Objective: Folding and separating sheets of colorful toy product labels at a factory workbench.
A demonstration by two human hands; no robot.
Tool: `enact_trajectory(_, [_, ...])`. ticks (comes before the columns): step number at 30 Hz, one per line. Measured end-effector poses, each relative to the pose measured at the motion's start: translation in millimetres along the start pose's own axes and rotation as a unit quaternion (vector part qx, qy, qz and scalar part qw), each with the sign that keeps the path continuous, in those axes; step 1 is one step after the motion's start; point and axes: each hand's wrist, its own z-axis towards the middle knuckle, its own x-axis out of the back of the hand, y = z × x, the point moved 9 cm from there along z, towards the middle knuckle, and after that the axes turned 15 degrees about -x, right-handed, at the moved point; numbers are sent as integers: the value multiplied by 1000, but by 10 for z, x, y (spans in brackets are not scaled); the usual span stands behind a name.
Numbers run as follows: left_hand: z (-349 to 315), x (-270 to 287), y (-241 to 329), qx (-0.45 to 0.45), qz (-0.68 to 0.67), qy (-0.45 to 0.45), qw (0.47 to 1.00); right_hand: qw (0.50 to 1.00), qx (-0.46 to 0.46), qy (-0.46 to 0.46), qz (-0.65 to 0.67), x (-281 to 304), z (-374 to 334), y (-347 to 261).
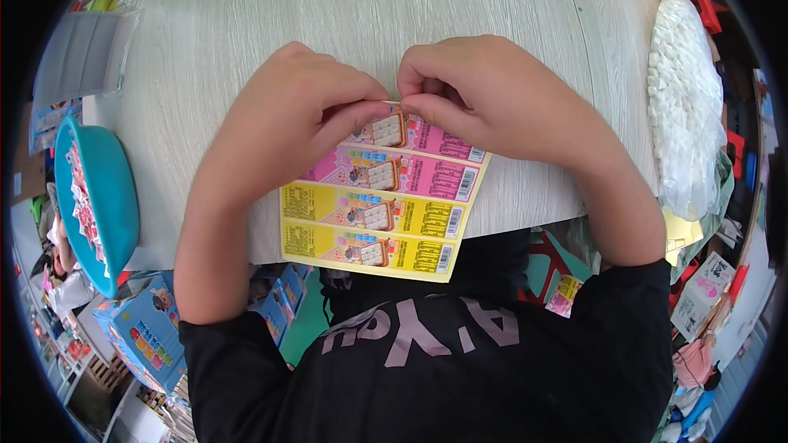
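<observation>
A sheet of printed labels [361,221] hangs partly over the table's near edge, in front of my body. Pink strips run across its upper part and yellow ones across the lower part, each with a picture and a barcode. At the sheet's far edge, the thumb and fingers of my left hand [304,107] are pinched together on it. Close beside them my right hand [492,98] is curled, its thumb and forefinger pinching the same edge. The fingertips are almost touching, and my hands cover the sheet's upper corners.
At the left edge of the wood-grain table [345,0] stands a teal basin [121,197] of small red-and-white pieces. A clear bag of white pieces [685,107] lies at the right edge. Blue printed boxes [148,332] sit below the table on the left.
</observation>
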Motion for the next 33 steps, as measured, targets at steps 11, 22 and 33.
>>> enact_trajectory(11, [5, 229, -83, -37, 10, 49, 998, 997, -59, -35, 37, 43, 40, 39])
enact_trajectory(22, [-9, 165, -224, -5, -25, 39, 999, 986, -127, -63, 85, 93, -98, 123])
enact_trajectory(33, [-77, 421, -222, -19, 99, 81, 992, 983, -148, -46, 97, 176, -11, 123])
